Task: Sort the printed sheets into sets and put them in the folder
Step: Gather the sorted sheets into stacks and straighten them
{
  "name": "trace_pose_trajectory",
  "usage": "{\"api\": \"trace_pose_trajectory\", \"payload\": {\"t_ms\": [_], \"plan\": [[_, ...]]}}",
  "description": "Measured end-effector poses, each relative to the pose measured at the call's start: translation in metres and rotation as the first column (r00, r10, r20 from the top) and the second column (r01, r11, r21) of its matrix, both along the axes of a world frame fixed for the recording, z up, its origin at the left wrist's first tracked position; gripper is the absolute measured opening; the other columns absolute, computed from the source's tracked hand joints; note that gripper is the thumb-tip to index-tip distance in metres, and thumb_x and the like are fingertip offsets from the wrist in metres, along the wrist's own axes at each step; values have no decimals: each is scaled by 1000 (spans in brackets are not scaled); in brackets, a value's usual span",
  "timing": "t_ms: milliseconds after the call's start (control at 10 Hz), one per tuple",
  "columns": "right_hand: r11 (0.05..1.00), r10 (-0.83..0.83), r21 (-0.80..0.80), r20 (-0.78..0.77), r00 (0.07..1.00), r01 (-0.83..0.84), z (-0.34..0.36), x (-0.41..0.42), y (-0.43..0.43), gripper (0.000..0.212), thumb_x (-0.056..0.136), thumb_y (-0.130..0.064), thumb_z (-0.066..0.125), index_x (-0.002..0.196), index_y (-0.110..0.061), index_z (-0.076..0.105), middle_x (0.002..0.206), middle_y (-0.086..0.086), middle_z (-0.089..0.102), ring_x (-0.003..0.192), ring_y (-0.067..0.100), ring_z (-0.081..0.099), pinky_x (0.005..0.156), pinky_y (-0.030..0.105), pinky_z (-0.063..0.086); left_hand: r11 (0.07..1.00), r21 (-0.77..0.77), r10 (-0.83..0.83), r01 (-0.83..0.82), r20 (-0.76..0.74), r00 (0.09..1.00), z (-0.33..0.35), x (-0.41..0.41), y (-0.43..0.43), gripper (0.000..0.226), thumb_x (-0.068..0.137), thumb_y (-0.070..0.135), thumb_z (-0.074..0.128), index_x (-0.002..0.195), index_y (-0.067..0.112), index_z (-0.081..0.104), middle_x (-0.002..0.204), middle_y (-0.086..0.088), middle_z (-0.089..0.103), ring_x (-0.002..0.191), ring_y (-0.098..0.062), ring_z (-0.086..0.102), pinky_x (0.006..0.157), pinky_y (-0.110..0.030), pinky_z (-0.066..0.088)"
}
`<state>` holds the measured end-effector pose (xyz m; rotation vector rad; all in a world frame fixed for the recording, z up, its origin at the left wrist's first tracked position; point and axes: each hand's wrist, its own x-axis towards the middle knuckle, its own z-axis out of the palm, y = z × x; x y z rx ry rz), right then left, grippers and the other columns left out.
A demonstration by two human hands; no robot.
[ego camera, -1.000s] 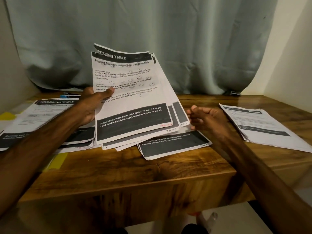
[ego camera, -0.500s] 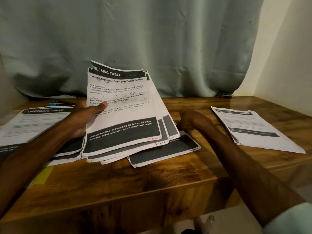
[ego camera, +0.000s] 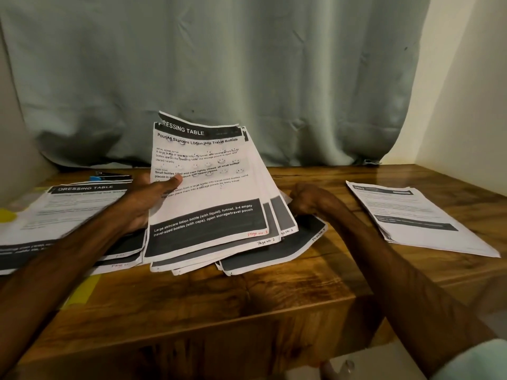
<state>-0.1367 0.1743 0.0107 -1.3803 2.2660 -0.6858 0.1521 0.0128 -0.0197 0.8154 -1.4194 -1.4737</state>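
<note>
Head view: sheets (ego camera: pixel 214 192) are held tilted at frame centre, gripped by the left hand (ego camera: pixel 140 201), thumb on top. The right hand (ego camera: pixel 308 200) is curled beside them at centre right; its hold cannot be told.

Home room: curtain (ego camera: pixel 219 72), wooden table (ego camera: pixel 208 300)

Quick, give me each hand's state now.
Left hand: holding the fanned white printed sheets, thumb on front.
Right hand: cannot tell; fingers hidden behind those sheets.
</note>
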Motion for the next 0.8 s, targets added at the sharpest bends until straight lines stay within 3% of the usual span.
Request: {"api": "trace_pose_trajectory", "payload": {"t_ms": [100, 200, 300, 400, 500, 600, 700, 800], "plan": [[999, 47, 0, 48, 998, -47, -8, -13, -2, 8, 89, -9, 74, 94, -10, 68, 92, 1, 68, 84, 17, 64, 65, 24, 48, 1000, 0, -1, 1, 6, 1000, 1, 0, 2, 35, 93, 10, 69, 127, 5, 64, 119, -11, 74, 107, -28, 72, 100, -47, 53], [990, 26, -138, 176, 984, -1, -15, -30, 11, 6, 87, -12, 77, 89, -13, 72, 88, -4, 71, 89, 20, 69, 73, 29, 54, 1000, -2, -15, 15, 40, 999, 1, -1, 2, 35, 92, 12, 71, 126, 5, 65, 120, -12, 73, 107, -30, 72, 102, -50, 52], [945, 13, -316, 310, 951, 90, -19, -56, 24, 18, 87, -15, 78, 100, -3, 76, 99, 7, 78, 95, 29, 75, 92, 51, 58, 998, -8, -54, 56, 139, 989, -1, -2, 3, 37, 91, 14, 72, 127, 7, 65, 120, -10, 73, 106, -29, 72, 103, -50, 52], [828, -81, -474, 425, 901, 298, -16, -75, 32, 26, 89, -16, 76, 107, 2, 72, 109, 18, 75, 101, 43, 72, 95, 61, 55, 995, -68, -47, 66, 254, 966, -7, -5, 4, 32, 92, 13, 72, 124, 13, 67, 121, -5, 73, 105, -25, 72, 103, -49, 52], [621, -216, -648, 398, 891, 440, 0, -83, 31, 28, 93, -13, 73, 114, 4, 71, 118, 14, 72, 99, 31, 72, 85, 42, 60, 953, -301, 127, 16, 451, 883, -16, -10, 2, 21, 90, 21, 77, 109, 29, 70, 118, 3, 74, 101, -18, 71, 101, -46, 53], [477, -306, -755, 339, 890, 451, 12, -85, 24, 30, 95, -16, 71, 117, 3, 71, 117, 11, 72, 96, 21, 68, 79, 26, 56, 824, -564, 412, -57, 527, 743, -22, -15, 4, 55, 84, 25, 82, 133, 25, 58, 132, -2, 67, 116, -26, 64, 100, -43, 51], [447, -258, -777, 363, 896, 443, 13, -73, 9, 31, 94, -16, 71, 118, 4, 71, 114, 8, 72, 92, 17, 66, 68, 10, 52, 750, -659, 469, -44, 485, 739, -25, -19, 6, 93, 74, 22, 90, 150, 21, 36, 145, -7, 55, 132, -30, 49, 106, -43, 42], [445, -112, -751, 494, 862, 488, 6, -56, -13, 30, 93, -14, 73, 118, 2, 71, 112, 9, 74, 90, 18, 71, 82, 29, 59, 723, -689, 500, 44, 567, 655, -28, -20, 9, 99, 74, 24, 90, 154, 21, 32, 159, -7, 33, 147, -30, 23, 119, -48, 26]]}}
